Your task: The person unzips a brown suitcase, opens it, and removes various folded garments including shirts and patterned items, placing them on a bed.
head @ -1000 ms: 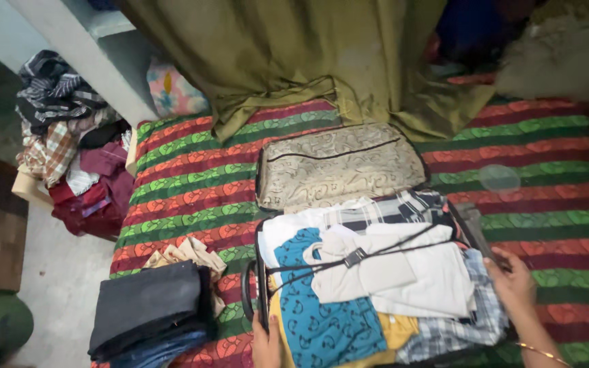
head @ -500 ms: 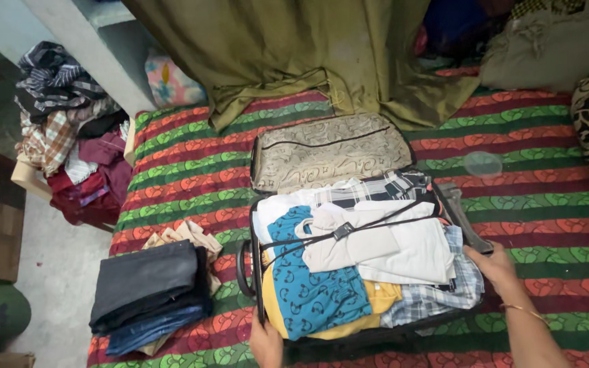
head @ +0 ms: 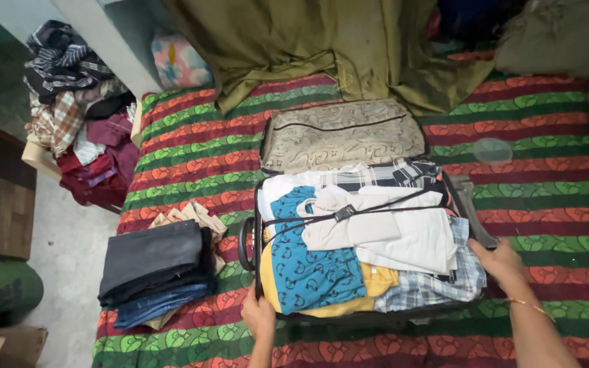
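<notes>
Suitcase [head: 359, 317]: open on the striped bed [head: 192, 157], packed full, lid [head: 342, 134] lying flat at 12 o'clock.
Left hand [head: 259, 317]: grip curled on the case's near edge at 7 o'clock.
Right hand [head: 497, 262]: grip pressed on the side at 3 o'clock.
Clothes [head: 356, 245]: piled high under black straps [head: 343, 213].
Risk: they may bulge out and jam the lid.
Folded pile [head: 155, 269]: at 9 o'clock, close to the bed's edge; a bump could knock it off.

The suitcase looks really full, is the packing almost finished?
Mostly. The suitcase is filled with folded clothes, and the black strap is buckled across them. The left hand and right hand grip its near corners. Left: the lid lies open, and a stack of dark folded trousers sits outside on the striped bedspread.
</notes>
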